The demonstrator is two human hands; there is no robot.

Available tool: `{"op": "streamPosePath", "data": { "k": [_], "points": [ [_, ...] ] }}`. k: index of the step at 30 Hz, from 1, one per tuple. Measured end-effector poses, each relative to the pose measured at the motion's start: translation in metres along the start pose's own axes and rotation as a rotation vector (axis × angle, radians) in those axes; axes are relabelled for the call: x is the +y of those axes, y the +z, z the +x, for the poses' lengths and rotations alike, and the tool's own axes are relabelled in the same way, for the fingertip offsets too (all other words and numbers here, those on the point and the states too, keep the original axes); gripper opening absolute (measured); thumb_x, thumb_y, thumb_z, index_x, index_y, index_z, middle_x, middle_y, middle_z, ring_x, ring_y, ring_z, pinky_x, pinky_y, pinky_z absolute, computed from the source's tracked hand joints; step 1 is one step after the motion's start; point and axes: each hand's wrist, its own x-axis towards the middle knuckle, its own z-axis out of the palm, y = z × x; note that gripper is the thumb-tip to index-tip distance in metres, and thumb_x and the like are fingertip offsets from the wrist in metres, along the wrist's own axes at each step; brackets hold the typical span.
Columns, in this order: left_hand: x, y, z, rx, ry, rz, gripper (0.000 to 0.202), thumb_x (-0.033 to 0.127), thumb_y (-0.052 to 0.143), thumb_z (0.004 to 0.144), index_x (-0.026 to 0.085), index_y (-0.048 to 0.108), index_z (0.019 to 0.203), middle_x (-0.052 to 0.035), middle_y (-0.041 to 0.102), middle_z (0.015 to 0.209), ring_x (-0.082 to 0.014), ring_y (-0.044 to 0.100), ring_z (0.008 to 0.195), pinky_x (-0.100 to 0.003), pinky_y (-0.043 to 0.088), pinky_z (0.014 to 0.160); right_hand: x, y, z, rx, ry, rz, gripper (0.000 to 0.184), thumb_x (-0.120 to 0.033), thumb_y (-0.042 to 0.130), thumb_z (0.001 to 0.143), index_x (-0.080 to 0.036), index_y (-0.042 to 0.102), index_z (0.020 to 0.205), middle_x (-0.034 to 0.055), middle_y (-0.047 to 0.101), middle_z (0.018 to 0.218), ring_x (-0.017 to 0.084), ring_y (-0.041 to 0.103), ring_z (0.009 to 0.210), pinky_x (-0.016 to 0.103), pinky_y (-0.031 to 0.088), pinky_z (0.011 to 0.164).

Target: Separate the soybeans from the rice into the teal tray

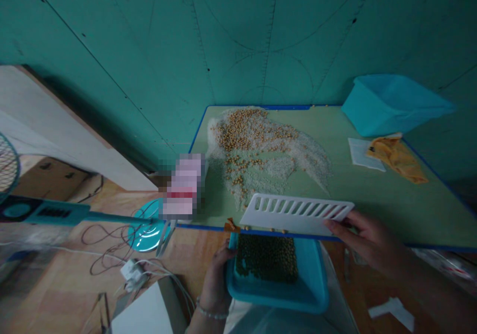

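My right hand (359, 234) grips the right end of a white slotted plastic board (286, 218). The board stands tilted near the front edge of the green table (380, 200), with a few tan beans along its lower edge. Below that edge, my left hand (217, 277) holds the left rim of a blue plastic tray (312, 279). Small dark green beans (261, 259) lie in the tray, with tan ones mixed in at the right. Beyond the board, tan beans (242, 125) and white grains (315, 160) are spread over the table. My left fingertips are partly hidden by the tray.
A blue bin (391, 108) stands at the back right, near a yellow cloth (398, 157) and a white sheet (363, 154). A blurred pink item (182, 185) sits at the left edge. Cables (171, 277) and a turquoise racket-like device (48, 210) are lower left.
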Motion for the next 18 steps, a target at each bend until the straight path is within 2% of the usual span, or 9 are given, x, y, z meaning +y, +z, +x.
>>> {"op": "streamPosePath", "data": {
  "k": [7,18],
  "points": [
    [0.006,0.012,-0.006,0.038,-0.036,-0.002,0.028,0.02,0.062,0.059,0.014,0.071,0.085,-0.0079,0.074,0.084,-0.0335,0.064,0.094,-0.042,0.049,0.082,-0.005,0.001,-0.002,-0.007,-0.01,-0.022,0.037,-0.054,0.052,0.078,-0.021,0.068,0.085,0.0057,0.072,0.083,0.024,0.066,0.079,0.035,0.054,0.071],
    [0.003,0.011,-0.004,0.044,0.005,-0.02,0.023,0.018,0.059,0.06,0.013,0.071,0.079,-0.0084,0.074,0.077,-0.0331,0.064,0.095,-0.04,0.048,0.083,0.003,0.0,-0.001,-0.038,0.01,-0.002,0.036,-0.052,0.053,0.078,-0.021,0.068,0.086,0.0065,0.072,0.084,0.025,0.066,0.08,0.035,0.055,0.069]
  ]
}}
